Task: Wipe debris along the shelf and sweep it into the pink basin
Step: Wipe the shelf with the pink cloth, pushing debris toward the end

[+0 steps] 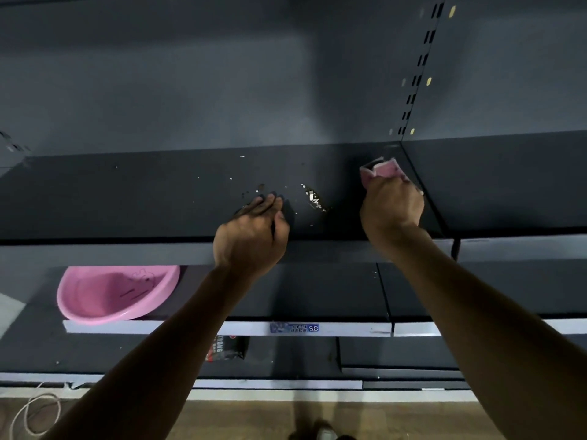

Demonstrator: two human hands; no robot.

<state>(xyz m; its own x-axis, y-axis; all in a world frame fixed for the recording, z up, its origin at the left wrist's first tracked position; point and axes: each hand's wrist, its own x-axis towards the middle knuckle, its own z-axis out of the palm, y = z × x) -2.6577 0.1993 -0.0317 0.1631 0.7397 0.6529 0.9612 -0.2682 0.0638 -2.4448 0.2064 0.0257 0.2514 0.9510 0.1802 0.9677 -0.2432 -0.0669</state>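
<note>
My right hand [392, 206] grips a folded pink cloth [382, 170] and presses it onto the dark shelf [127, 198] near its right end. My left hand [252, 231] rests on the shelf's front part with fingers lightly curved, holding nothing I can see. Pale crumbs and scraps of debris [314, 198] lie between the two hands, and smaller specks [232, 178] are scattered further left. The pink basin [76, 300] sits tilted on the lower shelf, below and left of my left hand, its far side hidden under the upper shelf's edge.
A slotted upright [419, 68] divides the shelf's back panel at the right. The lower shelf edge carries a blue price label [295, 328]. A black packet [227, 347] lies on the bottom shelf. A white cord [35, 411] coils on the wooden floor at the left.
</note>
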